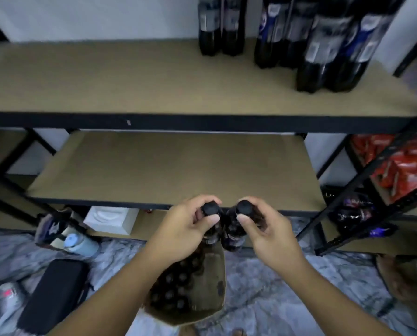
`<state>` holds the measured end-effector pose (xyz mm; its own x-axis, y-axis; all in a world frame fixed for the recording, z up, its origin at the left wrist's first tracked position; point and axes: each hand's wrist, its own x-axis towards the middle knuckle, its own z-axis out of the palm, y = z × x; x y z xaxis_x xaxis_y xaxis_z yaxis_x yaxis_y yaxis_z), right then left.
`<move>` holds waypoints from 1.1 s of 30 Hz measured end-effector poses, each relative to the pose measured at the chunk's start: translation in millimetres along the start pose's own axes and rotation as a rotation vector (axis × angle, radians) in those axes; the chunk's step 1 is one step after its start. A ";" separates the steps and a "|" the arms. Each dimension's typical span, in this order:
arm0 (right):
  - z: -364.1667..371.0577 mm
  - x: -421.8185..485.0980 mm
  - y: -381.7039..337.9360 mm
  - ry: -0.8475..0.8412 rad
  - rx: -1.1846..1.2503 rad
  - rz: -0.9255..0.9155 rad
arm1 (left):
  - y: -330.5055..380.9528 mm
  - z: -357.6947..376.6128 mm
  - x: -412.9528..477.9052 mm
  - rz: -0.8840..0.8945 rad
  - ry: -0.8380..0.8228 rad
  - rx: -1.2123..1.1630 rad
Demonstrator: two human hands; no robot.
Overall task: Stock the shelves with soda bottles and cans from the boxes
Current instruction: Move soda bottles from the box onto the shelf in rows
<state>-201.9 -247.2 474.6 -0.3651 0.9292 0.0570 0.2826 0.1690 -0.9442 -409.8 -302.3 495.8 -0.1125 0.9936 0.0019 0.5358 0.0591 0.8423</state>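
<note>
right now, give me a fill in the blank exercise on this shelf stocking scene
1. The left hand and the right hand each hold one dark ____ near its cap.
2. The cardboard box below the hands stands on the ____.
3. The large soda bottles stand toward the ____ end of the upper shelf.
4. The packs at the far right are ____ in colour.

Missing words: bottle; floor; right; red.
</note>
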 end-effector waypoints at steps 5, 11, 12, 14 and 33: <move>-50.7 15.1 -79.9 0.034 0.054 -0.146 | 86.9 -36.3 10.8 0.117 0.061 -0.006; -99.5 44.8 -158.4 0.053 0.047 -0.233 | 170.4 -73.6 38.1 0.200 0.146 0.005; -104.0 52.3 -168.5 0.060 0.035 -0.247 | 181.4 -80.1 43.9 0.200 0.155 -0.003; -111.7 65.6 -189.7 0.068 0.016 -0.287 | 200.6 -92.7 56.3 0.198 0.184 -0.026; -97.8 219.0 -278.5 0.309 -0.045 -0.303 | 244.2 -188.6 211.6 0.162 0.249 -0.077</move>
<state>-273.9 -58.6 781.8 -0.1569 0.8890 0.4302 0.2442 0.4570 -0.8553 -460.7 -95.6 803.5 -0.2374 0.9349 0.2639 0.4999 -0.1154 0.8584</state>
